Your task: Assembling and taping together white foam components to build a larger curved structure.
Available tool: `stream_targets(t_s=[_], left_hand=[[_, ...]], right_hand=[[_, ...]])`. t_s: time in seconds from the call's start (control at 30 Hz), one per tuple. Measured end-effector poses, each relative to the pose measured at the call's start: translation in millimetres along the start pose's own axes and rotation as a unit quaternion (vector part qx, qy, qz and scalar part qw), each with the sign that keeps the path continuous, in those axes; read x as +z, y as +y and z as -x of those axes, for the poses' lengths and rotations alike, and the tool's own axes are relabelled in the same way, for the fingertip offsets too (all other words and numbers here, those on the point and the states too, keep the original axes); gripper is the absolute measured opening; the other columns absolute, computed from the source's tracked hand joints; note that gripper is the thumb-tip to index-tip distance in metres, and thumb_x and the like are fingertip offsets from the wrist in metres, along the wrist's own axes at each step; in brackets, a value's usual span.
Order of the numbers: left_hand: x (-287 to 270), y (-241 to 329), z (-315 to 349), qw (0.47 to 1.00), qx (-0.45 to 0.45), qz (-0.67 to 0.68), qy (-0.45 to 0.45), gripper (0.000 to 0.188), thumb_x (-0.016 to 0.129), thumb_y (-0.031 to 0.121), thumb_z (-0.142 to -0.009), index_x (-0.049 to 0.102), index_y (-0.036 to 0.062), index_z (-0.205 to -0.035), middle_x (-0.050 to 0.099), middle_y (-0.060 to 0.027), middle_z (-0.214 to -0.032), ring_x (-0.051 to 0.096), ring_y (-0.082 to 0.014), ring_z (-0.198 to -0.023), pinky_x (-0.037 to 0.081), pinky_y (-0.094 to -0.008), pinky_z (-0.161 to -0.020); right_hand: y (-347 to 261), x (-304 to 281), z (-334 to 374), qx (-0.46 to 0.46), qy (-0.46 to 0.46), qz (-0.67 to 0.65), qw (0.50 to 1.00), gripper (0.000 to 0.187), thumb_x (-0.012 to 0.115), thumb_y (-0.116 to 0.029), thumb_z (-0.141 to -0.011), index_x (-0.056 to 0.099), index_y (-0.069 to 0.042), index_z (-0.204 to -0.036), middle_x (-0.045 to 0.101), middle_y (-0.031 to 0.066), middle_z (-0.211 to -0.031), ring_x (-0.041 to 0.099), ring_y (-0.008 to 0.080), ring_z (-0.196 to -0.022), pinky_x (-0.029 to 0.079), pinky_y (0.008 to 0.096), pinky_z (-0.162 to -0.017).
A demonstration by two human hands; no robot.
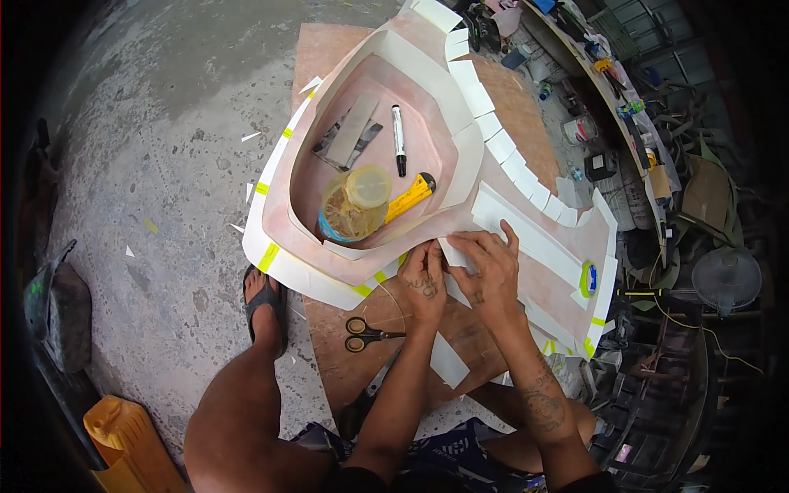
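Observation:
A large pinkish moulded panel (542, 271) lies before me, its edges lined with white card strips (308, 283) fixed by bits of yellow-green tape (268, 256). At its near edge, my left hand (423, 287) pinches with fingertips together beside a small white card piece (454, 255). My right hand (489, 267) grips that piece from the other side, thumb below and fingers curled over it. Fingertips hide part of the card's contact with the panel. A blue tape roll with yellow-green tape (588, 280) rests on the panel's right part.
Inside the panel's hollow are a clear jar (355, 205), a yellow cutter knife (411, 197), a marker (399, 140) and a grey flat strip (353, 131). Black scissors (370, 334) and a white card offcut (448, 361) lie on the brown board (329, 370). A fan (726, 279) stands right.

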State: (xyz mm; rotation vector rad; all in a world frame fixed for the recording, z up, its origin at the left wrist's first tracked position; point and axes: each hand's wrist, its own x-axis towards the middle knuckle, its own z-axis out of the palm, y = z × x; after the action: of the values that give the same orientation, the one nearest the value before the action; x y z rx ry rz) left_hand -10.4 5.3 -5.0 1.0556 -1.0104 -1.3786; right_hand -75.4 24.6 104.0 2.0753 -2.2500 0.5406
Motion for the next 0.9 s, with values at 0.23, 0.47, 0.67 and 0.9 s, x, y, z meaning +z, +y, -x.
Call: stream_targets(t_s=[0.23, 0.47, 0.67, 0.9], left_hand=[[-0.4, -14.6, 0.2, 0.999, -0.009, 0.034, -0.025, 0.015, 0.056, 0.007, -0.092, 0.063, -0.0049, -0.087, 0.061, -0.0096, -0.069, 0.054, -0.0152, -0.061, 0.043, -0.0292, -0.058], [-4.8, -9.0, -0.9, 0.991, -0.082, 0.086, -0.055, 0.019, 0.055, 0.009, -0.094, 0.066, -0.006, -0.091, 0.064, -0.0042, -0.074, 0.053, -0.0074, -0.063, 0.044, -0.0238, -0.057], [-10.4, 5.3, -7.8, 0.987, -0.095, 0.092, -0.095, 0.022, 0.054, 0.012, -0.096, 0.067, -0.0051, -0.09, 0.065, -0.004, -0.074, 0.056, -0.0077, -0.06, 0.047, -0.0224, -0.055], [-12.3, -2.8, -8.8, 0.981, -0.087, 0.15, -0.09, 0.021, 0.056, 0.012, -0.096, 0.067, -0.0053, -0.091, 0.065, -0.0049, -0.074, 0.058, -0.0091, -0.059, 0.049, -0.0228, -0.054]], right_hand=[[8.0, 1.4, 15.2, -0.003, -0.012, -0.02, 1.0, 0.037, 0.072, -0.011, -0.071, 0.067, -0.006, -0.107, 0.066, 0.0046, -0.113, 0.062, 0.0213, -0.1, 0.019, 0.0542, -0.113], [6.1, 4.3, 21.6, 0.009, -0.001, -0.014, 1.0, 0.043, 0.074, -0.01, -0.07, 0.067, -0.008, -0.113, 0.066, 0.0037, -0.116, 0.061, 0.0198, -0.106, 0.019, 0.0545, -0.114], [9.9, 0.3, 20.4, -0.01, -0.024, -0.04, 0.999, 0.038, 0.069, -0.008, -0.075, 0.064, -0.003, -0.113, 0.063, 0.0073, -0.119, 0.06, 0.0232, -0.108, 0.015, 0.0581, -0.113], [9.0, -1.3, 16.4, -0.008, -0.034, -0.047, 0.998, 0.036, 0.069, -0.007, -0.075, 0.064, -0.004, -0.111, 0.064, 0.0069, -0.118, 0.06, 0.0233, -0.108, 0.016, 0.0571, -0.114]])
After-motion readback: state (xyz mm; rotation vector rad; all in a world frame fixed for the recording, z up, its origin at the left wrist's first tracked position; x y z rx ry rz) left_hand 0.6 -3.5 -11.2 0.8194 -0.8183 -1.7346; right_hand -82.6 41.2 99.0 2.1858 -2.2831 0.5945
